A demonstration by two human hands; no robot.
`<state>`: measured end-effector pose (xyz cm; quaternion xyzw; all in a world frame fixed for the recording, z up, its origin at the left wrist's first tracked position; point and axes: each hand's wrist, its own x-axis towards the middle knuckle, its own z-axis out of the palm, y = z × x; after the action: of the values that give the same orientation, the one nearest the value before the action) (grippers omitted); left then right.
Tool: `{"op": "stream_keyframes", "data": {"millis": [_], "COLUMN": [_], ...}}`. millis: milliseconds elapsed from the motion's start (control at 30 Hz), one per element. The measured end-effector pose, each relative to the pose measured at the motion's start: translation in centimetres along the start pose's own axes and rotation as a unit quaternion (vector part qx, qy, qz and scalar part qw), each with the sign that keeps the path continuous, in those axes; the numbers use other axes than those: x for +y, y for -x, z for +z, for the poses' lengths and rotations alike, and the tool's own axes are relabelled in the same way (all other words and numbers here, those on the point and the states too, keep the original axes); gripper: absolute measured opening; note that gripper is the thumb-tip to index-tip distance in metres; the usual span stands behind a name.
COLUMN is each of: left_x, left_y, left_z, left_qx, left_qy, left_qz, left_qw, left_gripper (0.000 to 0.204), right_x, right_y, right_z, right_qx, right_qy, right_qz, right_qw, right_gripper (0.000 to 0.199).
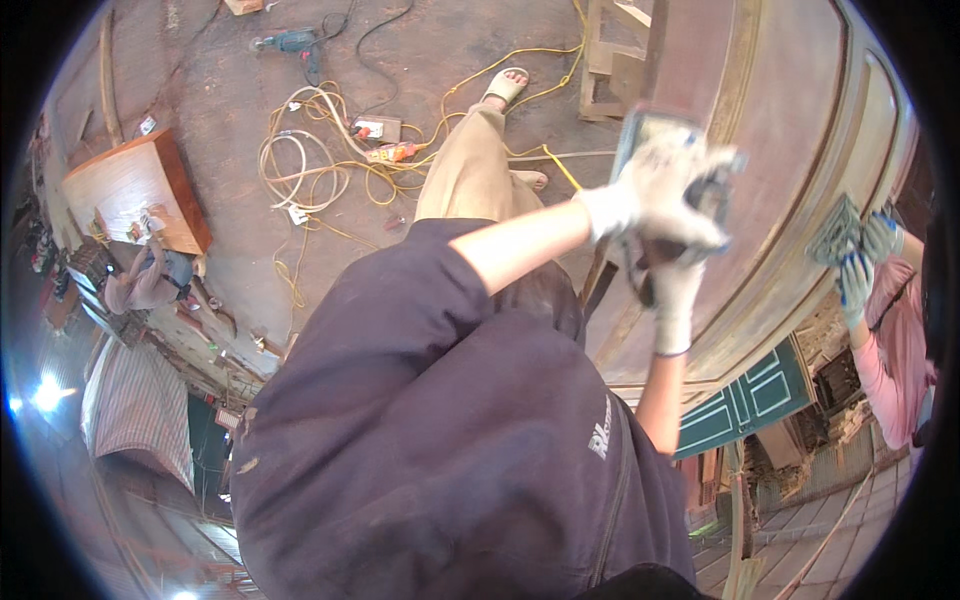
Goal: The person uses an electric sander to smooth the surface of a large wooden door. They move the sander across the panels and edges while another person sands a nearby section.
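Note:
A large brown wooden panel (790, 110) with raised moulding, like a door, stands on my right. Against it is a dark hand-held power sander (708, 198), smeared by motion. My left hand (662, 178), in a white glove, is wrapped over the sander's upper part. Lower down, my right hand (680, 292), gloved too, grips its rear end; the fingers are partly hidden. The sander's flat plate shows beyond my left hand.
At the right, a co-worker in pink (885, 330) presses a grey-green flat tool (835, 232) to the same panel. Tangled cords and a hose (300, 165) and a drill (290, 42) lie on the floor. Another person (150, 283) works by a wooden box (140, 195).

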<state>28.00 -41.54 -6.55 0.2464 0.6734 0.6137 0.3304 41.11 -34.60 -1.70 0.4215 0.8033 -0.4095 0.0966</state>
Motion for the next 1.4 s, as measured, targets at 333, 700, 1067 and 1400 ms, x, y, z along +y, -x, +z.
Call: {"op": "stream_keyframes", "data": {"millis": [333, 700, 1067, 1400], "left_x": [-0.2, 0.4, 0.5, 0.4], "left_y": [2.5, -7.5, 4.3, -14.8], "left_z": [3.1, -1.0, 6.6, -4.2], "left_qx": [-0.128, -0.019, -0.251, -0.089], "left_qy": [0.021, -0.087, -0.024, 0.000], "left_qz": [0.005, 0.051, -0.003, 0.022], "left_qw": [0.992, 0.995, 0.968, 0.996], "left_gripper": [0.053, 0.052, 0.057, 0.046], "right_x": [6.7, -4.0, 13.9, -6.6], "right_y": [5.0, -5.1, 10.6, -9.9], "right_z": [-0.3, -2.8, -0.5, -2.3], "right_qx": [0.041, 0.003, 0.044, 0.040], "right_qy": [0.078, -0.008, -0.003, -0.136], "right_qz": [-0.032, 0.056, 0.204, 0.033], "right_qw": [0.996, 0.998, 0.978, 0.989], "right_gripper": [0.073, 0.042, 0.068, 0.040]}}
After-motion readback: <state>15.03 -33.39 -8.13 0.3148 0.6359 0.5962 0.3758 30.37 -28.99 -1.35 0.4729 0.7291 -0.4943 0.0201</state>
